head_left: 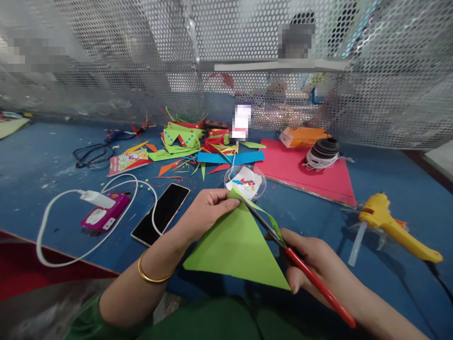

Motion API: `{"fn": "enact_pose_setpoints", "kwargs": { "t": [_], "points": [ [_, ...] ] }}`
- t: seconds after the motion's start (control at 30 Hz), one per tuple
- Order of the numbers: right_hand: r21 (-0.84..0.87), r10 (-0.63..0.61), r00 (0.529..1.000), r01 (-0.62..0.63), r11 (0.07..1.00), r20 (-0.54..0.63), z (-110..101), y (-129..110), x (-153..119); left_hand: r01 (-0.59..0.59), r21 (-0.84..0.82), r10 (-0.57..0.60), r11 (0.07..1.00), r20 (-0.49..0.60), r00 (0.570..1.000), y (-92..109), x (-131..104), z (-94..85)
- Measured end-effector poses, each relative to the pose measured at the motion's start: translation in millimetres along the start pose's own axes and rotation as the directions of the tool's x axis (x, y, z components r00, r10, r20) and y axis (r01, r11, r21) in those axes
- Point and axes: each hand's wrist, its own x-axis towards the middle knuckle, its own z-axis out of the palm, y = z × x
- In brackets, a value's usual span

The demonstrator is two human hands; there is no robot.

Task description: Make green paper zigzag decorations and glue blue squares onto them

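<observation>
My left hand point(205, 215) pinches the top corner of a green paper triangle point(237, 248) between thumb and fingers. In my right hand point(314, 262) are red-handled scissors point(316, 283), their blades lying along the right edge of the triangle. A narrow green strip point(271, 219) curls away beside the blades, toward my right fingers. Just beyond the paper stands a clear round dish point(264, 186) holding a white sheet with small red, blue and yellow bits. Part of my right fingers is hidden behind the scissors and the strip.
Left lie a black phone point(164, 212), a purple power bank point(106, 215) and its white cable point(44, 222). Colored paper scraps point(184, 153) and decorated green pieces fill the back. Right are red sheets point(318, 182), a black spool point(323, 151) and a yellow glue gun point(399, 231).
</observation>
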Motion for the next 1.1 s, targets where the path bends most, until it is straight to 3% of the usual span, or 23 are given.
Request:
{"fn": "enact_pose_setpoints", "kwargs": {
  "t": [0.57, 1.1],
  "points": [
    [0.088, -0.017, 0.999, 0.013, 0.996, 0.036, 0.7, -2.5, -0.3, 0.004, -0.048, -0.004, 0.999, 0.008, 1.0, -2.6, 2.5, -0.5],
    [0.054, -0.061, 0.997, 0.059, 0.997, 0.05, -2.8, -4.8, -1.1, 0.073, -0.013, -0.071, 0.997, 0.078, 0.994, -3.5, 2.8, 1.7]
  ]
}}
